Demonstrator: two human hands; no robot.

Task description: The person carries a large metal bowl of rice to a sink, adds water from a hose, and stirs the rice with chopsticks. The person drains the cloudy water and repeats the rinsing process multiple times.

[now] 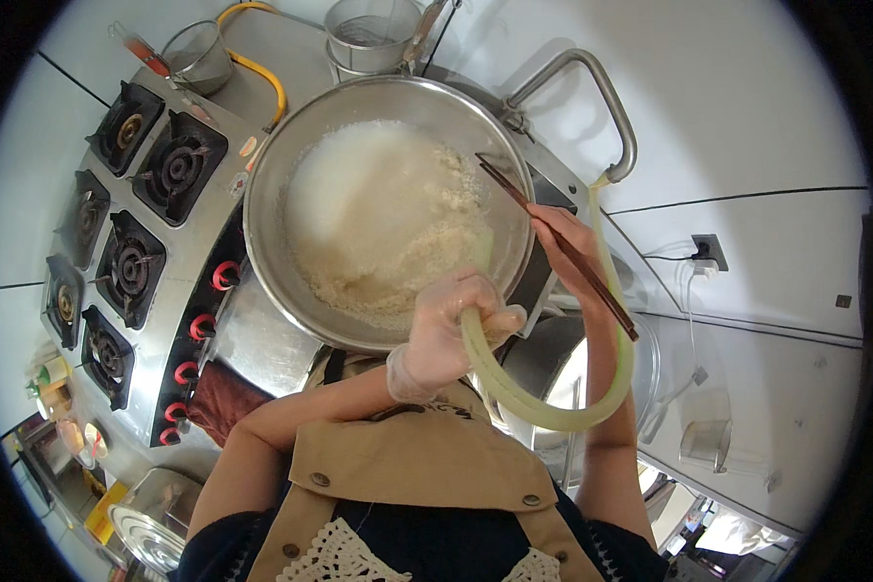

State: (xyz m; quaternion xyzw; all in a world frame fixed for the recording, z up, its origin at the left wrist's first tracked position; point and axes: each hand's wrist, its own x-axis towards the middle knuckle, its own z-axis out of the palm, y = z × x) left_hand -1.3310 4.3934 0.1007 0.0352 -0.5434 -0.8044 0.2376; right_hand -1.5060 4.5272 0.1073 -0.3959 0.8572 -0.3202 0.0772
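A large round stainless steel basin [270,240] lies before me, holding cloudy whitish liquid [364,189] with pale grain-like matter [422,265] gathered along its near and right sides. My left hand [451,320], in a clear disposable glove, grips a translucent yellow-green hose [538,418] over the basin's near rim. The hose loops up to a bent metal faucet pipe [615,109] on the right; its other end dips towards the liquid and is partly hidden by the hand. My bare right hand [567,244] holds a pair of dark wooden chopsticks [505,185], their tips above the basin's right inner wall.
On the left stands a gas stove with several burners [131,269] and red-ringed knobs [202,327]. Wire-mesh strainers [371,36] sit behind the basin, near a yellow gas hose [262,73]. A brown cloth [225,400] hangs at the stove's front. A large metal pot [553,364] stands below right.
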